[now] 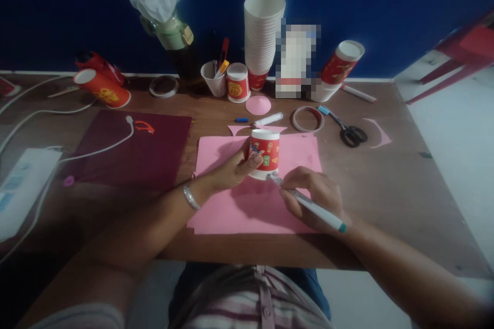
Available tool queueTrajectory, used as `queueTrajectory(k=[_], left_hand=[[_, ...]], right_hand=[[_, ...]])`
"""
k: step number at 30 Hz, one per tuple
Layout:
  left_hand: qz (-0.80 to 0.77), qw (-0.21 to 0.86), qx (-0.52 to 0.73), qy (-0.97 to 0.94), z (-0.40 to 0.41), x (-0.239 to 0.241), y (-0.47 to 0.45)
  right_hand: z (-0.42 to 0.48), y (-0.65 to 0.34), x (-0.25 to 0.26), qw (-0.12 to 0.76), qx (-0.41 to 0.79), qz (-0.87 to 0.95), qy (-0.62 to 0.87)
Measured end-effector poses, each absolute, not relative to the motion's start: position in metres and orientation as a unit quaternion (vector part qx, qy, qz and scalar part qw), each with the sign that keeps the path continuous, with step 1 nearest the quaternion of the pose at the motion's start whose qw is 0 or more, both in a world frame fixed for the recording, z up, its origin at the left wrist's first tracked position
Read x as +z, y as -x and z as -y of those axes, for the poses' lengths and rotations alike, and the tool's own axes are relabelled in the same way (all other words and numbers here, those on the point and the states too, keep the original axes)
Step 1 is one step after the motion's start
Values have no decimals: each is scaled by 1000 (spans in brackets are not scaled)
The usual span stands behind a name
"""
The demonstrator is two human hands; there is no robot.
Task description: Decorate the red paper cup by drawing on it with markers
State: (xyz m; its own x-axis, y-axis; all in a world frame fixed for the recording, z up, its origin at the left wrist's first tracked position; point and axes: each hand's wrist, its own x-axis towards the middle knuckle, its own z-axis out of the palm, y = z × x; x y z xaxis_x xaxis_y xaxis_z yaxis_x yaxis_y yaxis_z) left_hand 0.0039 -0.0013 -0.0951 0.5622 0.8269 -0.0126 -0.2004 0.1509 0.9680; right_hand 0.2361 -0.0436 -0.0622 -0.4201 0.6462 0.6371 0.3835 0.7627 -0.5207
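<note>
A red-and-white paper cup (270,151) is upside down above the pink paper (227,211), its closed base facing up. My left hand (241,164) wraps the cup from the left, thumb across its front. In my right hand (314,193) is a white marker (318,211) with a green end, gripped like a pen. Its tip is at the cup's white lower rim; whether it touches I cannot tell. Behind the cup lie another white marker (269,119) and a small blue cap (241,120).
Scissors (349,133) and a tape roll (307,119) lie right of the pink paper. Along the back stand a tall cup stack (264,25), a pen-filled cup (213,79) and a bottle (172,36). A white cable (96,151) crosses a dark red sheet (154,164) on the left.
</note>
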Motion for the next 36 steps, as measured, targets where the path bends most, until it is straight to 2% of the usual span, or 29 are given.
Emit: queueTrajectory(k=[36], left_hand=[[-290,729,363,-502,2,-107,-1]], right_hand=[[42,-236,-59,434,174,828,311]])
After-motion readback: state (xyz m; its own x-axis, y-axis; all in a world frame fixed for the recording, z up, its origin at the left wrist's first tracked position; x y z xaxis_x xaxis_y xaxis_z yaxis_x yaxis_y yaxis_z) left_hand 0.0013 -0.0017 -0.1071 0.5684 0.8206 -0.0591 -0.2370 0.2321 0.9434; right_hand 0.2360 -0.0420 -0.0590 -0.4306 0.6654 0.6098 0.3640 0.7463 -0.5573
